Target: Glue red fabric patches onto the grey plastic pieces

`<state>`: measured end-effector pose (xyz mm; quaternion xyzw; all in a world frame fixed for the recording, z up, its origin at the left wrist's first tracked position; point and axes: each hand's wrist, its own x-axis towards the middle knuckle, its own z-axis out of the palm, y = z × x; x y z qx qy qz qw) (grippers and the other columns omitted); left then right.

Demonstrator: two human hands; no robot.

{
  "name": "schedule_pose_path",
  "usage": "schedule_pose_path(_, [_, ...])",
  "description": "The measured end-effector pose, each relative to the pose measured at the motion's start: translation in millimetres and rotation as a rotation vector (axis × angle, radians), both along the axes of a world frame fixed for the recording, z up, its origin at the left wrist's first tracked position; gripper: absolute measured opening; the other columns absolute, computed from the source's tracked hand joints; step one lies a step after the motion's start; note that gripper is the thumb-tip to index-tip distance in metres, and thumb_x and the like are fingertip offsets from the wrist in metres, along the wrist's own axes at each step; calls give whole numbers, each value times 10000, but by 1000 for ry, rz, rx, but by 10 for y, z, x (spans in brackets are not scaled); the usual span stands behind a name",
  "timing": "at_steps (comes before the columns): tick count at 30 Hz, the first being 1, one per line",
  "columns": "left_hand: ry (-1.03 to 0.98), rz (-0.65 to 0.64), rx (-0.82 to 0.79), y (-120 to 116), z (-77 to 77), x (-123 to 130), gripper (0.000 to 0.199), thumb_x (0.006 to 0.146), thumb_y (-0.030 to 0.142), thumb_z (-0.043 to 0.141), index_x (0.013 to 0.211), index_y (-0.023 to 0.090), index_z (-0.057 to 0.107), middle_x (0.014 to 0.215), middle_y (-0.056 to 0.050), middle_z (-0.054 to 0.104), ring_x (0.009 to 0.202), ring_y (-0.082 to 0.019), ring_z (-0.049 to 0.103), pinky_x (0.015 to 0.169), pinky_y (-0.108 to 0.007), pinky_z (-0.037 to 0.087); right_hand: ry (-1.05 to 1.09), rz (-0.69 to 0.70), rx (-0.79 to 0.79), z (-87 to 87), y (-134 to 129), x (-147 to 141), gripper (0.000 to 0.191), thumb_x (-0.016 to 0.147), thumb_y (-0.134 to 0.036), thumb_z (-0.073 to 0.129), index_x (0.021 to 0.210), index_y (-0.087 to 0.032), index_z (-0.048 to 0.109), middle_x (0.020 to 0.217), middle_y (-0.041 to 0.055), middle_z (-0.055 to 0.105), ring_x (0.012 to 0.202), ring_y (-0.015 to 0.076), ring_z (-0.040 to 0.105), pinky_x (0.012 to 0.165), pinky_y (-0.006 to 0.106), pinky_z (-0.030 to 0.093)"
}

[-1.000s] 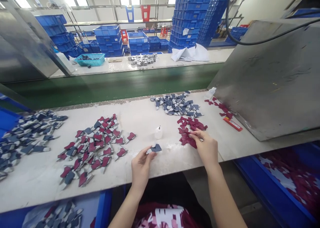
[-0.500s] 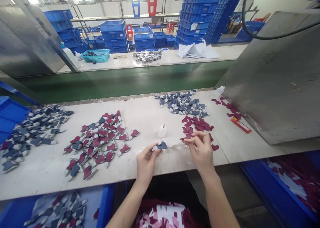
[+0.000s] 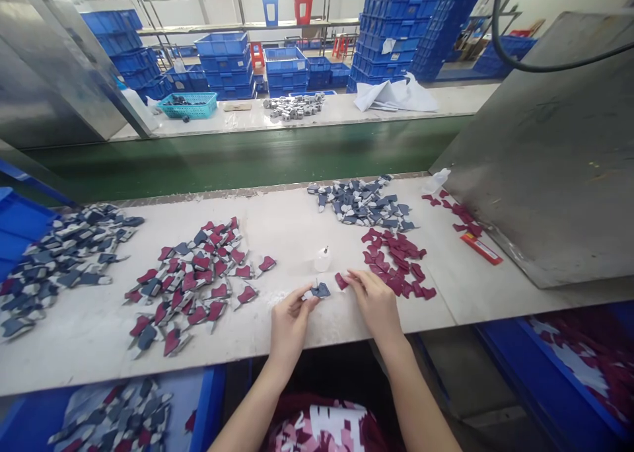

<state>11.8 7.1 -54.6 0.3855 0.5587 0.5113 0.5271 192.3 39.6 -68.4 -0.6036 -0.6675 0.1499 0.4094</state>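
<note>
My left hand (image 3: 292, 320) pinches a small dark blue and white moulded piece (image 3: 319, 290) above the near part of the worktable. Between the fingertips of my right hand (image 3: 374, 303) is a thin maroon piece (image 3: 341, 281), held a short way right of the blue one and apart from it. A small clear bottle with a dark tip (image 3: 322, 259) stands just beyond my hands. Right of it lies a pile of loose maroon pieces (image 3: 396, 254), and behind that a heap of blue and white pieces (image 3: 364, 204).
Maroon-topped pieces (image 3: 198, 273) are spread at left, with a blue and white heap (image 3: 64, 260) farther left. A red and yellow packet (image 3: 481, 248) lies near the metal panel (image 3: 549, 168). A green conveyor belt (image 3: 257, 158) runs behind. Blue bins (image 3: 211, 406) sit below the table edge.
My right hand has moved left from the maroon pile, carrying one maroon piece towards the blue one. My left hand has stayed nearly in place.
</note>
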Motion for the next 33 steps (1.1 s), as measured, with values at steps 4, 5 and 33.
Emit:
schedule_pose_path(4, [28,4,-21,-4,14,-12,306,780,354,750,1015,158,767,934,-93,808,907,-286,769,867,-398,617,-104,-164,-42,-25,-34,-11,537,902,-670,493,968,-207,757,960,115,711,876,267,620,750,388,501])
schedule_pose_path(5, [27,2,-21,-3,21,-10,307,781,352,748,1018,157,767,944,-94,808,911,-285,768,868,-395,616,-119,-181,-50,-24,-46,-27,553,877,-698,507,926,-210,763,936,119,706,868,276,601,741,397,497])
schedule_pose_path(33, [-116,84,-33,-48,286,1,292,661,267,845,917,134,803,923,-96,805,876,-287,777,840,-361,643,410,63,26,337,-353,-462,93,861,-257,713,894,-209,785,779,52,742,672,163,671,555,262,545])
